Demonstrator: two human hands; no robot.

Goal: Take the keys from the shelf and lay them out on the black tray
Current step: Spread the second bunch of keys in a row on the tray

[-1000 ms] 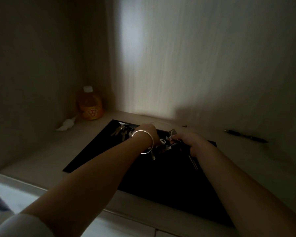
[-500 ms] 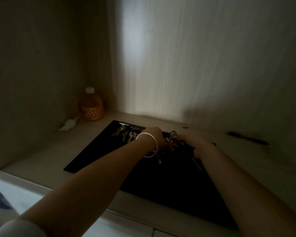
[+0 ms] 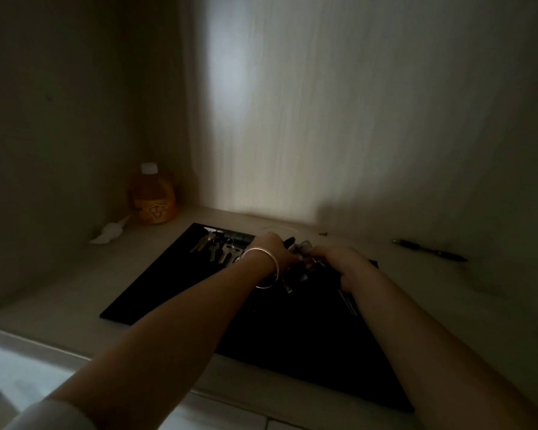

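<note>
A black tray (image 3: 156, 293) lies flat on the dim shelf. Several silver keys (image 3: 218, 249) lie side by side near its far left corner. My left hand (image 3: 274, 249), with a silver bangle on the wrist, and my right hand (image 3: 342, 262) meet over the tray's far middle, both closed on a bunch of keys (image 3: 302, 252) held between them. One key (image 3: 288, 285) hangs from the bunch under my left wrist. Another long key (image 3: 348, 302) shows below my right wrist. Dim light hides the finer details of the bunch.
An orange bottle with a white cap (image 3: 153, 197) stands in the back left corner. A crumpled white tissue (image 3: 109, 234) lies beside it. A dark pen (image 3: 429, 250) rests on the shelf at the right. The shelf's front edge (image 3: 75, 355) runs below the tray.
Both hands have shifted slightly to the right and away over the tray while working the key bunch. More of the laid-out keys at the far left show now.
</note>
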